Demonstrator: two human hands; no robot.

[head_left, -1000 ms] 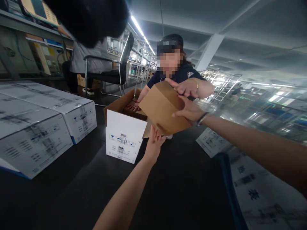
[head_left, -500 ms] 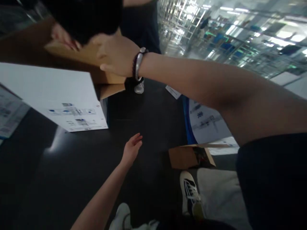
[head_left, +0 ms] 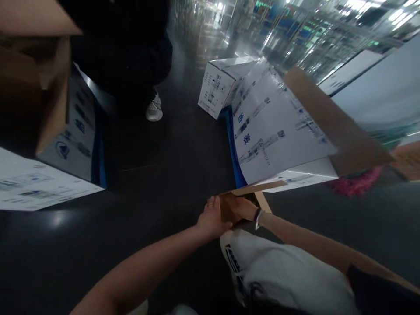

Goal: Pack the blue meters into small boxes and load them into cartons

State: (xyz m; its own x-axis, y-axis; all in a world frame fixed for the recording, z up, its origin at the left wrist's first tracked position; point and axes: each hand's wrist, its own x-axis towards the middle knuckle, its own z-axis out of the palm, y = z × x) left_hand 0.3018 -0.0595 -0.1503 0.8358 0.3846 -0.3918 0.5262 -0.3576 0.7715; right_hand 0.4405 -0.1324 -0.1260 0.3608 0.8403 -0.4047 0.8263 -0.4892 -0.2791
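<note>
A small brown cardboard box [head_left: 262, 202] lies open on the floor near my feet. My left hand [head_left: 213, 218] holds its left end, fingers over the top edge and thumb along the near side. With a bracelet at the wrist, my right hand [head_left: 243, 208] reaches inside the same box. Its fingertips are sunk in shadow, so whether it grasps anything is hidden. Just beyond stands a large white carton [head_left: 259, 127] with blue print and a raised brown flap [head_left: 337, 122].
A big open white carton [head_left: 78, 127] is at the left, beside another person in dark clothes [head_left: 131, 48]. A smaller white carton [head_left: 216, 87] stands behind the large one. More white boxes [head_left: 387, 92] and something pink [head_left: 357, 181] are at the right.
My right hand has left the big carton at the upper left and come down into the small box. My left hand has moved right onto that box. The view has swung right.
</note>
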